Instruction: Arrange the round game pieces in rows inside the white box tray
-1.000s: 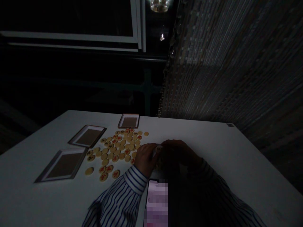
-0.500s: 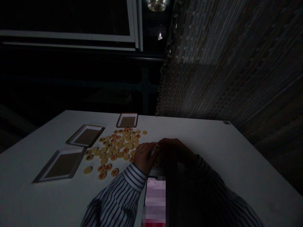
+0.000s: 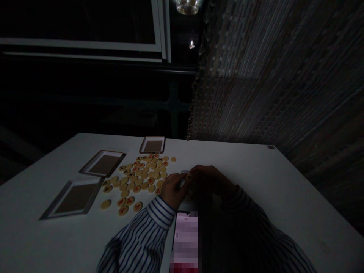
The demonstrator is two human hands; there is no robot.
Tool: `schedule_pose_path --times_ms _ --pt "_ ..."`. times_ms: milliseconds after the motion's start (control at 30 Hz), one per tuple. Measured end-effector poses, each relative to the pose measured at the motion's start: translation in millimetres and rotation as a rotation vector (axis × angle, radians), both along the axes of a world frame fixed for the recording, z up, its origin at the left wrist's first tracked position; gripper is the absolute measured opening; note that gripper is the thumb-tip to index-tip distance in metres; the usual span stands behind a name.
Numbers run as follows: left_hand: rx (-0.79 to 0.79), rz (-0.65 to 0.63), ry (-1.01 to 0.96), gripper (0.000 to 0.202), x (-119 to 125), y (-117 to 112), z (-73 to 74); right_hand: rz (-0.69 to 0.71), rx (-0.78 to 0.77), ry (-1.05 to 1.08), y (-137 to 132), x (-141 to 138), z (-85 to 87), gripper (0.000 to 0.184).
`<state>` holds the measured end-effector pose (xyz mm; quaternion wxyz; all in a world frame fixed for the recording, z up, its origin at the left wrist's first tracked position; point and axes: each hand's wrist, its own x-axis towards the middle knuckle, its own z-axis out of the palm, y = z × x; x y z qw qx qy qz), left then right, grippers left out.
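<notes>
Both my hands meet over the white table (image 3: 270,189), just right of a spread of round yellow game pieces (image 3: 142,176) marked in red or black. My left hand (image 3: 174,188), in a blue-striped sleeve, has its fingers curled, and one yellow piece (image 3: 189,177) shows between it and my right hand. My right hand (image 3: 212,179) lies in deep shadow with its fingers bent around the same spot. Which hand grips the piece is hard to tell in the dark. More pieces seem to lie under the hands.
Three shallow rectangular trays lie on the table: one at the near left (image 3: 74,198), one behind it (image 3: 102,163), and a small one at the back (image 3: 152,144). A lit phone (image 3: 186,237) lies near my chest. A woven blind (image 3: 270,76) hangs at the right.
Both hands stay together at the same spot with only slight finger movement. The view has shifted a little; the pieces and trays have not moved.
</notes>
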<state>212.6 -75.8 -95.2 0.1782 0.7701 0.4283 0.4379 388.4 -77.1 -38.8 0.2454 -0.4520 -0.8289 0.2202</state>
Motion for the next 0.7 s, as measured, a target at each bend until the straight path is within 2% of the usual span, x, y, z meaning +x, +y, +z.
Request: schedule_pose_path --times_ms 200,367,700 --pt "-0.214 0.000 -0.222 0.021 1 0 -0.7 -0.004 0.001 -0.017 -2 -3 6.3 0.019" --pt "-0.356 0.000 -0.358 0.018 1 3 0.1 0.058 0.054 -0.034 -2 -2 7.2 0.021" --pt "-0.520 -0.053 -0.418 0.022 0 2 5.7 0.089 0.072 0.010 2 0 -4.2 0.022"
